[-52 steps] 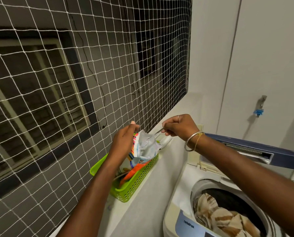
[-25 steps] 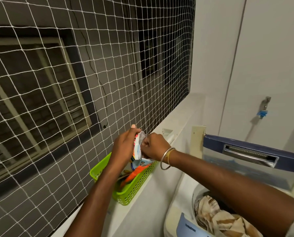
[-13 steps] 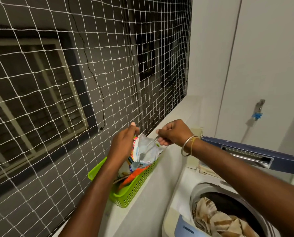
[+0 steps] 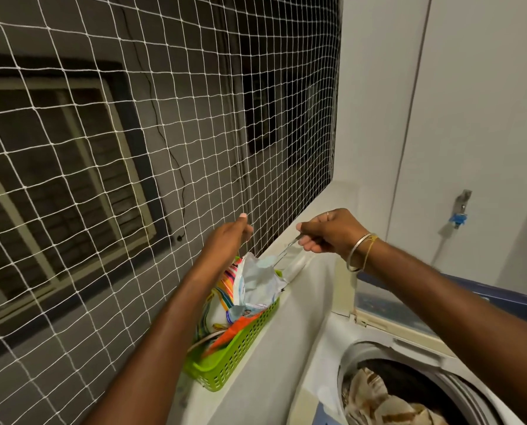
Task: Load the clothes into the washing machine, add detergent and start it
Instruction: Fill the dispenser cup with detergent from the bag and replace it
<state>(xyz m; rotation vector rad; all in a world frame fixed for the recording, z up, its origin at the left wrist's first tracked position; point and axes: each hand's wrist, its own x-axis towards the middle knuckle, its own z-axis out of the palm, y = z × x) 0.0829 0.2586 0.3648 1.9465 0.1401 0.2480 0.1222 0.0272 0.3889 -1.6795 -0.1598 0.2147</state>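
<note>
A colourful detergent packet [image 4: 250,286] stands in a green plastic basket [image 4: 240,357] on the ledge. My left hand [image 4: 228,240] pinches the packet's top edge and holds it upright. My right hand [image 4: 326,231] grips the handle of a metal spoon [image 4: 286,251], raised above and to the right of the packet's open mouth; the spoon's bowl is blurred. At the lower right is the top-loading washing machine [image 4: 335,342] with its lid up, and brown and cream clothes [image 4: 378,406] lie in the drum.
White netting [image 4: 164,148] covers the opening on the left, just behind the basket. The machine's blue lid [image 4: 501,297] stands open behind my right arm. A tap with a blue fitting [image 4: 459,214] is on the white wall at right. The pale ledge [image 4: 274,348] runs beside the machine.
My right hand was down inside the packet a second ago. It has since risen out and moved right with the spoon. My left hand stays on the packet's top.
</note>
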